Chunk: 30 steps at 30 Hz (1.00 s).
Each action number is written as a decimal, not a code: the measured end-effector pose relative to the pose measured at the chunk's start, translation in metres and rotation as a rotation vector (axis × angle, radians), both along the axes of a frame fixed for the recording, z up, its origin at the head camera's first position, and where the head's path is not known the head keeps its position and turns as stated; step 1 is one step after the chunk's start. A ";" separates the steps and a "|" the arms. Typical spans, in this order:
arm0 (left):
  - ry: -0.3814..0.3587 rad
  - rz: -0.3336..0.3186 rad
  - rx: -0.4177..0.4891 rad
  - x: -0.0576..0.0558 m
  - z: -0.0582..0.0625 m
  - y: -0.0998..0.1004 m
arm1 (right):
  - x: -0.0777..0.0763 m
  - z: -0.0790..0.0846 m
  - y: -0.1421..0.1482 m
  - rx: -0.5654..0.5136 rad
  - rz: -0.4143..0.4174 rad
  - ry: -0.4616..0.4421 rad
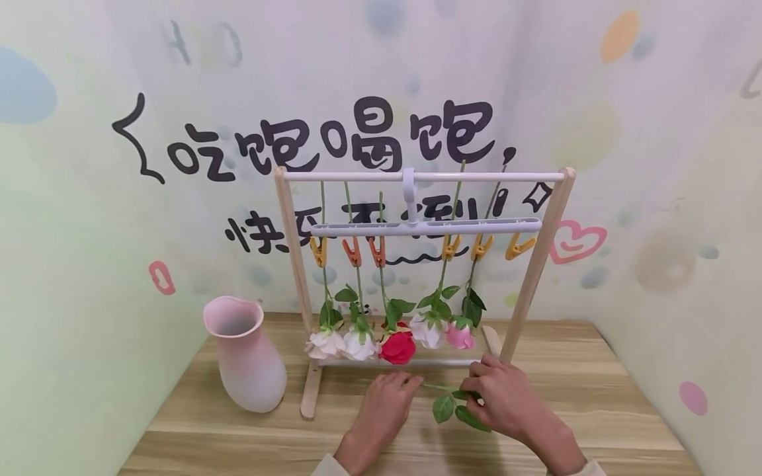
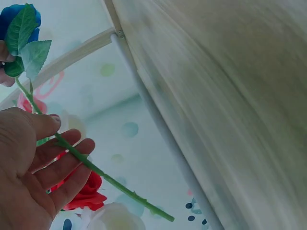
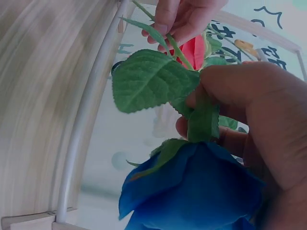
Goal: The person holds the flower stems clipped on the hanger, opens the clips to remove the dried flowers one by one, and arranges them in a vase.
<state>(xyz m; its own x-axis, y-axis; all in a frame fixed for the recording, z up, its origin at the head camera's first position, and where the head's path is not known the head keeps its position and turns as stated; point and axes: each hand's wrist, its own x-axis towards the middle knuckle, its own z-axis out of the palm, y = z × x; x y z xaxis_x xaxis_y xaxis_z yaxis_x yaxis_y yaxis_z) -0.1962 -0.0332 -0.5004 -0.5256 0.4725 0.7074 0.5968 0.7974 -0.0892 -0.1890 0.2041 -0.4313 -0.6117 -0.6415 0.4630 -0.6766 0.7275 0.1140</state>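
Observation:
A blue artificial rose [image 3: 192,191] with a green stem [image 2: 120,186] is held between both hands in front of the rack. My right hand [image 1: 506,396] pinches it among the leaves just below the bloom; in the head view this hand hides the bloom. Farther down, my left hand [image 1: 381,403] holds the stem between thumb and fingers, and the bare stem end sticks out past the fingers in the left wrist view. Green leaves [image 1: 443,408] hang below the stem between the hands.
A wooden rack [image 1: 536,277] carries a white hanger [image 1: 369,229]. Clips hold several roses head-down, among them a red rose [image 1: 397,347] and a pink rose [image 1: 460,336]. One yellow clip [image 1: 520,247] at the right holds nothing. A pink-white vase [image 1: 253,370] stands left on the wooden table [image 1: 595,410].

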 end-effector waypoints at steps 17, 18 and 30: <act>-0.011 0.006 0.058 0.014 0.018 -0.016 | 0.009 0.028 -0.004 -0.204 0.003 0.138; -0.008 0.008 0.061 0.015 0.020 -0.017 | 0.009 0.031 -0.003 -0.233 0.006 0.147; 0.004 0.036 0.148 0.028 0.046 -0.037 | -0.003 0.044 0.013 -0.684 0.098 0.312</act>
